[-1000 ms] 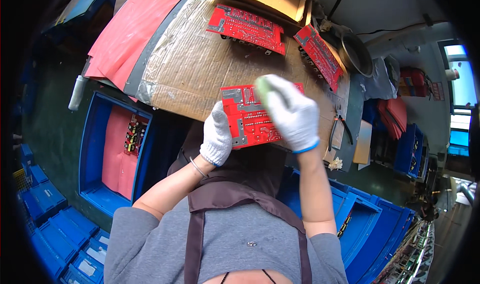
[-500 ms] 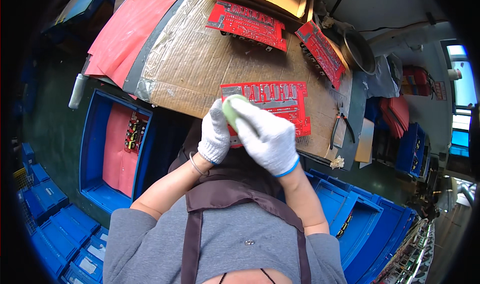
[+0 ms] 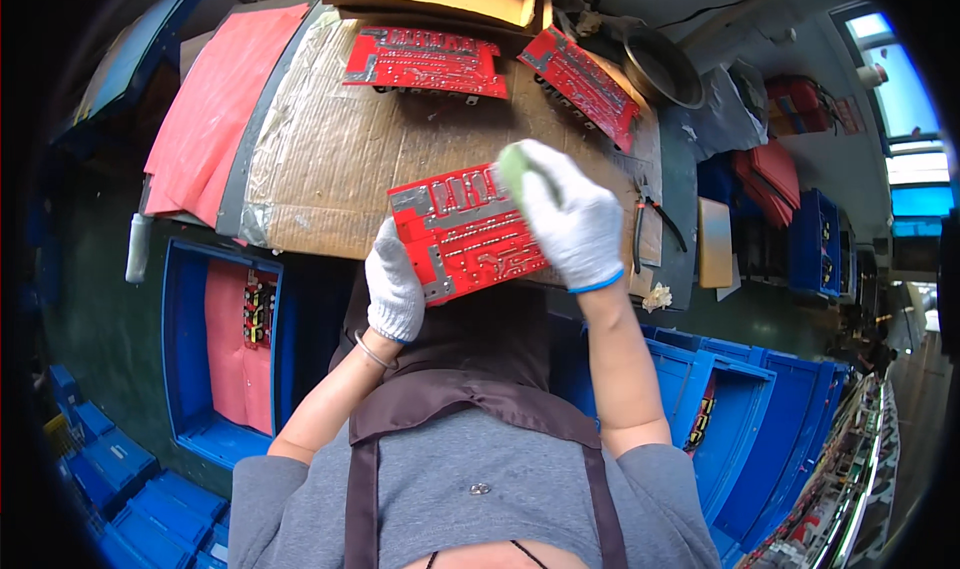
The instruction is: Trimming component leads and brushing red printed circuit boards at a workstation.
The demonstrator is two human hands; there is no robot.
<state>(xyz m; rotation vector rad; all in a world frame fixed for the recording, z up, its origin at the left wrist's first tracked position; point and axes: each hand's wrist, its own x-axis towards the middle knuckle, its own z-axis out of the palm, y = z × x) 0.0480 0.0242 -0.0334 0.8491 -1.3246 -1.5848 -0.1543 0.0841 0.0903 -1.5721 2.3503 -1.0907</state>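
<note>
A red circuit board is tilted at the near edge of the table, its right end higher in the picture. My left hand, in a white knit glove, grips the board's left edge, its thumb along the side. My right hand, gloved the same way, is wrapped around a rounded pale green block at the board's upper right. The block is slightly blurred; whether it is a sponge or a brush I cannot tell. My right hand covers the board's right end.
Two more red boards rest propped on the cardboard sheet towards the back. Pliers lie at the table's right, below a metal bowl. Blue crates stand on both sides, and red sheets cover the table's left.
My right hand has moved with the green block from the board's left end to its upper right. The board has turned, its right end rising. The whole view has shifted a little.
</note>
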